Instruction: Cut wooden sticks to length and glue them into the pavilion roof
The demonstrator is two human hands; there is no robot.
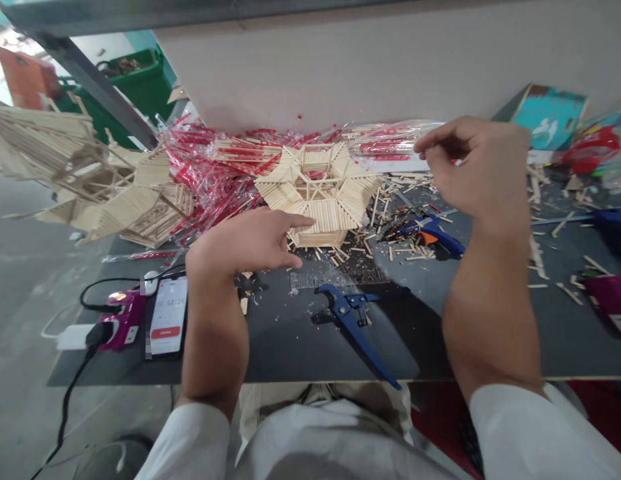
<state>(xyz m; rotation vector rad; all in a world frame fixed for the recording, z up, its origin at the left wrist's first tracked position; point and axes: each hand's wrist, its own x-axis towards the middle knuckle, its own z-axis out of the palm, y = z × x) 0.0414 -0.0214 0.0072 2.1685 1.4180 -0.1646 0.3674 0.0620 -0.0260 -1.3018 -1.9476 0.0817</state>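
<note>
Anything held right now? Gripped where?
Left hand: nothing visibly held; it overlaps the stick model in view, contact unclear. Right hand: raised, nothing visible in it, but something tiny can't be ruled out.

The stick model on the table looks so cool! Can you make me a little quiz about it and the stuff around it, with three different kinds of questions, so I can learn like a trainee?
1. Which hand is closer to the stick model, the left or the right?
2. True or false: the glue gun lies to the right of the stick model, as the person sees it.
3. Fill in the missing colour: the cutter lying in front of the stick model is ____.

Key:
1. Left: the left hand points its index finger at the front of the roof.
2. True.
3. Blue.
</note>
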